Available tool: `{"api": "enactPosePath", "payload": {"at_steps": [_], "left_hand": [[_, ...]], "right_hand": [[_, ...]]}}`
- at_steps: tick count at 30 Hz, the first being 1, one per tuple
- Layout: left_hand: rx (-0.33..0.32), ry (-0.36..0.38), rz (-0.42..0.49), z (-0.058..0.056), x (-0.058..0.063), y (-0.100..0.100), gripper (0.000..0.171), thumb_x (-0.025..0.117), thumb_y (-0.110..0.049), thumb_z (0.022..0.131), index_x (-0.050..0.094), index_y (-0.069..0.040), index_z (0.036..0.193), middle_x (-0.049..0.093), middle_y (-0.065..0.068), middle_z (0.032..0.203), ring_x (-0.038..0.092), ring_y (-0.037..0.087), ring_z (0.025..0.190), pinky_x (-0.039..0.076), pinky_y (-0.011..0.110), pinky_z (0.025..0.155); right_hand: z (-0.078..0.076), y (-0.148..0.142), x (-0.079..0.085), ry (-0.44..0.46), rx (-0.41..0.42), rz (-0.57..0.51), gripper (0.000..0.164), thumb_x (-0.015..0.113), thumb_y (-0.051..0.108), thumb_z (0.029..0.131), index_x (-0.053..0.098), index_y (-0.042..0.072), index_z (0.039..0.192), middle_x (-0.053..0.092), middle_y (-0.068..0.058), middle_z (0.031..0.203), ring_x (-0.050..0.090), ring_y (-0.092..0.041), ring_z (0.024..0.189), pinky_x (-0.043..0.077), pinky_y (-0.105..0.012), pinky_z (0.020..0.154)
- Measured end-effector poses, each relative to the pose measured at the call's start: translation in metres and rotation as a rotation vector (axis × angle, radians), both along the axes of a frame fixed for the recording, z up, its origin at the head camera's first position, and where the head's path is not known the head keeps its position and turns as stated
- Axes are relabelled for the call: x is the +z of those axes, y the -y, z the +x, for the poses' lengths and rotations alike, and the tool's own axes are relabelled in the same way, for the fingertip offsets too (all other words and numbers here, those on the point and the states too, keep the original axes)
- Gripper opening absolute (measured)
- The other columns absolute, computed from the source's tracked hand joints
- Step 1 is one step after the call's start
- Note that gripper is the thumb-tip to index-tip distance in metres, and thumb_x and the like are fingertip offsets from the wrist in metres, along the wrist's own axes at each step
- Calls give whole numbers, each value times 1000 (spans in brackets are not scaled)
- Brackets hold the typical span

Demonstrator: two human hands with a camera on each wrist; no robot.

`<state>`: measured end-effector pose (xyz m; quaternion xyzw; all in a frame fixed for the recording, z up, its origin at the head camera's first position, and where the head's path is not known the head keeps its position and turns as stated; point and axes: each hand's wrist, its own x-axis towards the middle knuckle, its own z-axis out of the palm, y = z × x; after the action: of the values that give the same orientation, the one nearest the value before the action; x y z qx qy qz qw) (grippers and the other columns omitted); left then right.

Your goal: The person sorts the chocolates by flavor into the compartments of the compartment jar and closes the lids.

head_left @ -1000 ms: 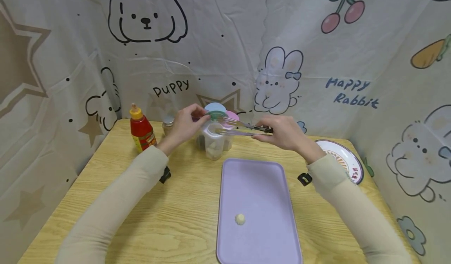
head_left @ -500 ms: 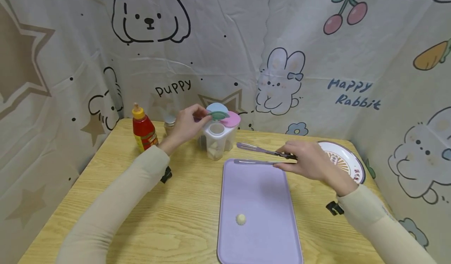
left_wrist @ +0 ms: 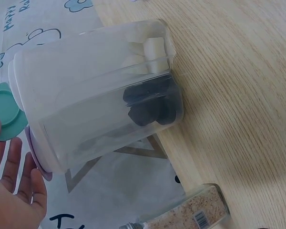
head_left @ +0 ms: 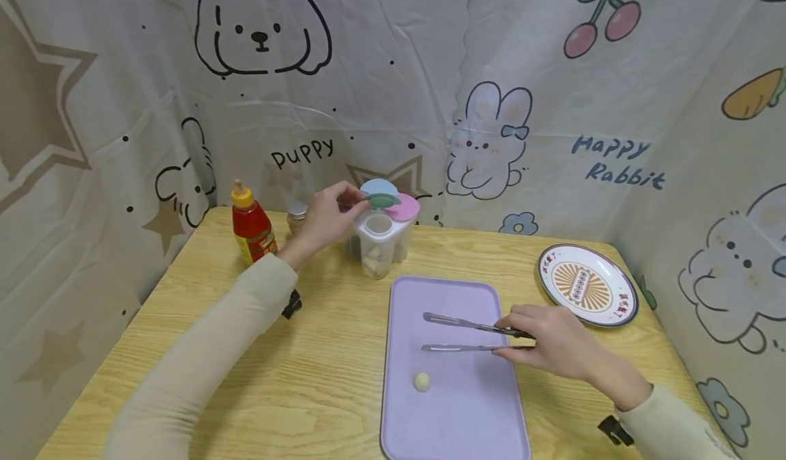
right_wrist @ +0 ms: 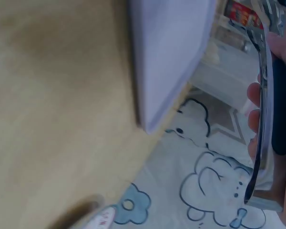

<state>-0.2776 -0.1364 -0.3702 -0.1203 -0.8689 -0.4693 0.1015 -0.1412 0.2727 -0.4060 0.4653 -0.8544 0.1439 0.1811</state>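
Note:
My left hand (head_left: pixel 328 218) pinches the raised green lid (head_left: pixel 383 201) of a clear container (head_left: pixel 402 238) with several compartments. In the left wrist view, white chunks (left_wrist: pixel 155 53) lie at the bottom of one compartment and dark pieces (left_wrist: pixel 152 105) in another. My right hand (head_left: pixel 555 344) grips metal tongs (head_left: pixel 469 323) over a lilac tray (head_left: pixel 457 422). The tongs' arms stand apart with nothing between them. On the tray, just below the tong tips in the head view, lies a small pale round piece (head_left: pixel 421 382). The right wrist view shows the tongs' dark handle (right_wrist: pixel 281 107) against the palm.
A red sauce bottle (head_left: pixel 250 226) with a yellow cap stands at the back left. Beside it is a seasoning jar (head_left: pixel 296 216), partly behind my left hand. A printed plate (head_left: pixel 555 276) lies at the right. Patterned cloth hangs round the wooden table (head_left: pixel 307 378).
My right hand has drawn the tongs from above the container back toward me and to the right, over the tray. The left hand stays at the green lid.

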Motion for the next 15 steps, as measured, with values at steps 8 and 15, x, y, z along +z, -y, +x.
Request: {"api": "enactPosePath", "payload": {"at_steps": [8,15], "left_hand": [[0,-5,-10,0,0,0,20,72,-22,101,68,-8,115,74,12,112,68,26,103,58,41,94],[1,-9,-10,0,-1,0,20,73,-22,101,68,-7,114,73,12,112,68,26,104,59,42,96]], "right_hand": [[27,-1,-29,97,8,14,27,89,43,83,74,24,94,68,17,80,48,13,67,35,-4,57],[37,2,-43,108,13,22,27,88,46,84,74,25,93,64,18,78,43,12,66,29,-2,58]]}}
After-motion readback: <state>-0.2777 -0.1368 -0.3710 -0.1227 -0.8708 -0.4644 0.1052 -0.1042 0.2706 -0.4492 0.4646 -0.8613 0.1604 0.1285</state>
